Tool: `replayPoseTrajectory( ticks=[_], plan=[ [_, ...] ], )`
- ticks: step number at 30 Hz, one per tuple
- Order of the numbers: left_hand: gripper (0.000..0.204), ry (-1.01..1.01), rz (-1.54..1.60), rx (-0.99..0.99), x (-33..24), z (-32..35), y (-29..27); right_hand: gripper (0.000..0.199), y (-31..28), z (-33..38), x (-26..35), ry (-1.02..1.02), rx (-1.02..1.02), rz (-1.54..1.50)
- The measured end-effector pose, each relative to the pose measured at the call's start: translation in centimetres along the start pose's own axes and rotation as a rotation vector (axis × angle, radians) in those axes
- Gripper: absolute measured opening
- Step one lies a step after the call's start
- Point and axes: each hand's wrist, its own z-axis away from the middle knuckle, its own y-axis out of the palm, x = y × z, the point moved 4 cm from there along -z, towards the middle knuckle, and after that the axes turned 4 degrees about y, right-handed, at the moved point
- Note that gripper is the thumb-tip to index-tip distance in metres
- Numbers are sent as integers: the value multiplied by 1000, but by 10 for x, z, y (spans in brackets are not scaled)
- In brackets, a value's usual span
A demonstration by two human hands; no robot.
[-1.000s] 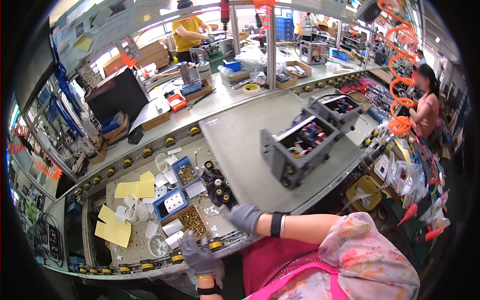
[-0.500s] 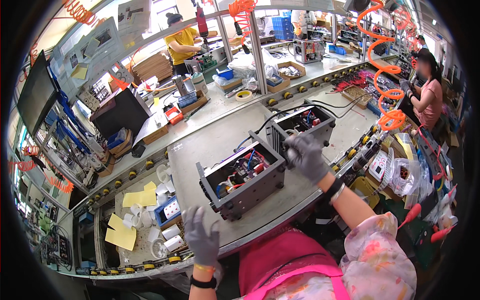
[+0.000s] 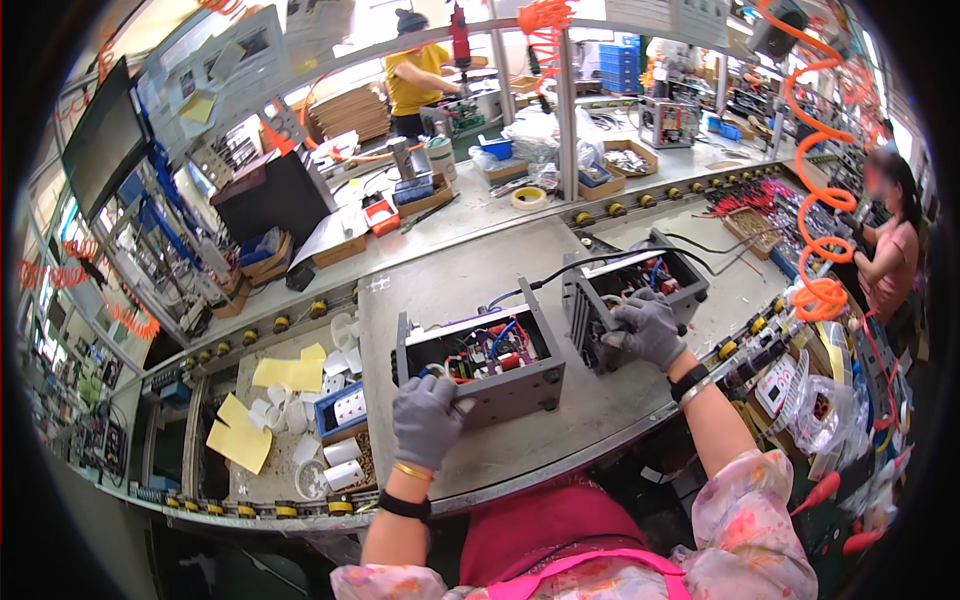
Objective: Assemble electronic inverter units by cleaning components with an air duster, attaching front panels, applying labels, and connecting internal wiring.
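Two dark grey metal equipment cases with open tops lie on the grey work board. Inside the left case [image 3: 500, 400] are a circuit board, red parts and coloured wires. My left hand [image 3: 428, 420], in a grey glove, is closed on that case's near left corner. The right case [image 3: 690, 290] stands a little apart from it, and a black cable [image 3: 590, 262] runs across its far side. My gloved right hand [image 3: 650, 330] is closed over the near edge of the right case, the fingertips partly hidden.
A blue bin [image 3: 340, 408] and yellow paper sheets [image 3: 240, 433] lie left of the board. A roller rail [image 3: 300, 508] edges the bench. Orange coiled hoses [image 3: 822, 298] hang at the right. One person [image 3: 415, 85] works across the bench, another [image 3: 885, 250] at far right.
My left hand has gone from the air beside the board onto the left case and closed on it. That case has turned slightly, and the gap between the two cases is wider.
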Motion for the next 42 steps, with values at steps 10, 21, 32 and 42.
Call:
replayPoseTrajectory(
  ticks=[10, 21, 32, 42],
  plan=[
    [28, -48, -88, -15, 109, -18, 0, 39, -30, 46, 119, -163, 206, -101],
    [34, -122, 133, 169, 149, -67, 31, 39, 23, 20, 234, -281, 271, -273],
    [51, -19, 418, 582, 110, -85, 38, 54, 55, 12, 318, -242, 504, -343],
    [45, -749, 453, 190, 252, 58, -65, 45, 6, 7, 225, -86, 368, -310]
  ],
)
